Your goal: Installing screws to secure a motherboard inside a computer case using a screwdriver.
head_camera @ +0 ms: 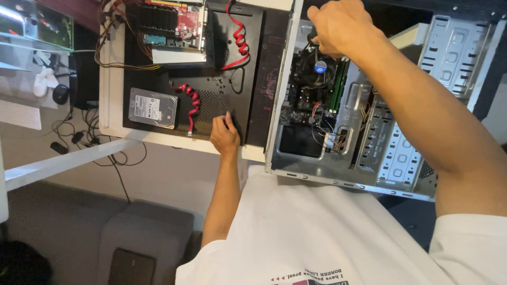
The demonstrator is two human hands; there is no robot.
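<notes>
Left hand [224, 136] presses flat, fingers spread, on a black panel [211, 79] beside a drive [153, 108]; right hand [338, 26] grips a screwdriver [312, 38] inside the case [338, 158].

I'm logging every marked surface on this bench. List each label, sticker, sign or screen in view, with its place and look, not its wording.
Hard drive label: on the silver drive lying on the black panel, left of the left hand; white rectangle with small dark print.
Fan sticker: fan hub inside the open case, under the right hand; small blue and white disc.
Shirt print: white shirt, bottom edge; dark text over a red patch.
No screens or signs.
</notes>
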